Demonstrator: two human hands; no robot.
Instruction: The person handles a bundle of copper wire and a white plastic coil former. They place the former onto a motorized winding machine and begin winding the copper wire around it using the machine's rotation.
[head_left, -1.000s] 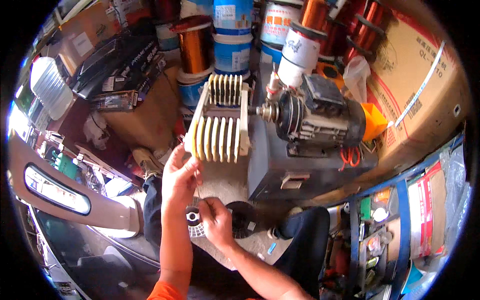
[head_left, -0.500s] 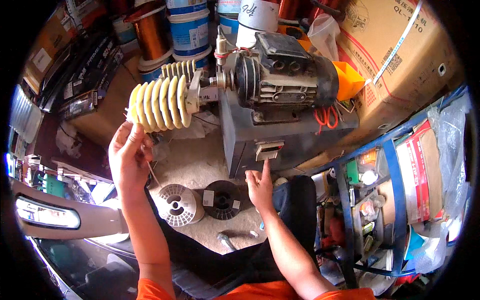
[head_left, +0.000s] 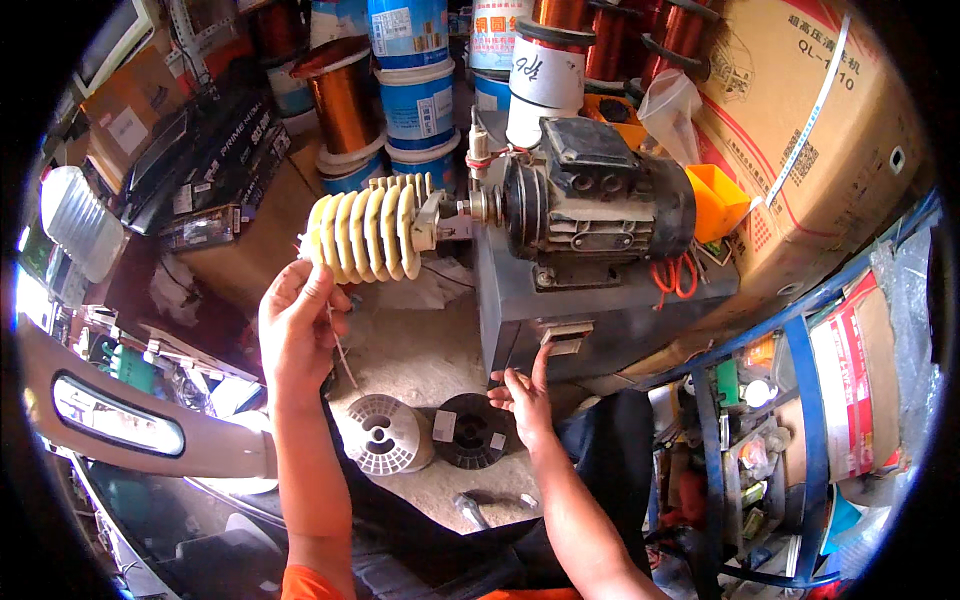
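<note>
At the left end of a cream ribbed coil former (head_left: 362, 232), my left hand (head_left: 300, 318) is closed in a pinch. A thin pale strand (head_left: 343, 352) hangs down from its fingers. The former is mounted on the shaft of a dark, dusty electric motor (head_left: 605, 195), which is bolted on a grey metal cabinet (head_left: 510, 300). My right hand (head_left: 527, 402) holds nothing; its index finger reaches up to the lower edge of a small switch (head_left: 568, 338) on the cabinet front. Its other fingers are loosely spread.
Below the former, a white spool (head_left: 385, 435) and a black spool (head_left: 470, 432) stand on the floor. Copper wire reels (head_left: 345, 105) and blue-white buckets (head_left: 418, 105) are stacked behind. A large carton (head_left: 800, 130) and a blue-framed rack (head_left: 805, 400) flank the right side.
The scene has shifted right and down in the picture. The former has turned, its back row now more hidden behind the front. My right hand's fingers have uncurled somewhat, its index finger still at the switch.
</note>
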